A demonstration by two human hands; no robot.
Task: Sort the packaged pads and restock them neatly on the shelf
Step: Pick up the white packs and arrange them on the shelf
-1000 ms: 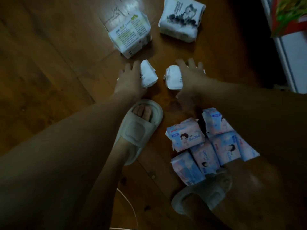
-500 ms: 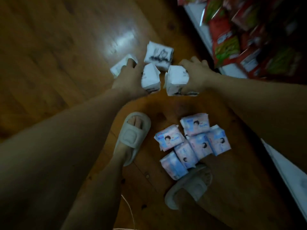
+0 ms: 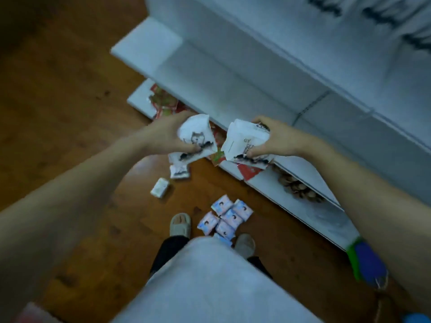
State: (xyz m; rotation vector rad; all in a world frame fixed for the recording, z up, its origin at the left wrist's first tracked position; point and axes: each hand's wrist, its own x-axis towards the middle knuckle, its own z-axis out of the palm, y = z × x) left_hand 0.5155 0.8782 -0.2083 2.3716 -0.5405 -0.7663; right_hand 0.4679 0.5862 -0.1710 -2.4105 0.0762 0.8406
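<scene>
My left hand (image 3: 166, 134) grips a white pad pack with a black ink drawing (image 3: 198, 138), held up in front of the white shelf (image 3: 245, 73). My right hand (image 3: 275, 138) grips another white pack (image 3: 245, 143) beside it, the two packs a little apart. Two more white packs lie on the wooden floor below: one with ink print (image 3: 179, 171) and one plainer (image 3: 160, 187). A cluster of several pink-and-blue pad packs (image 3: 225, 216) lies on the floor by my slippered feet.
The shelf unit runs from the upper middle to the lower right. Its lower level holds red snack bags (image 3: 163, 103) and a brown item (image 3: 298, 187). A blue and green object (image 3: 367, 264) sits at the shelf's near end. Bare wooden floor (image 3: 58, 113) spreads left.
Both hands have lifted their white packs from the floor up to shelf height. The view rose and swung toward the shelf, so the floor packs now look small and far below.
</scene>
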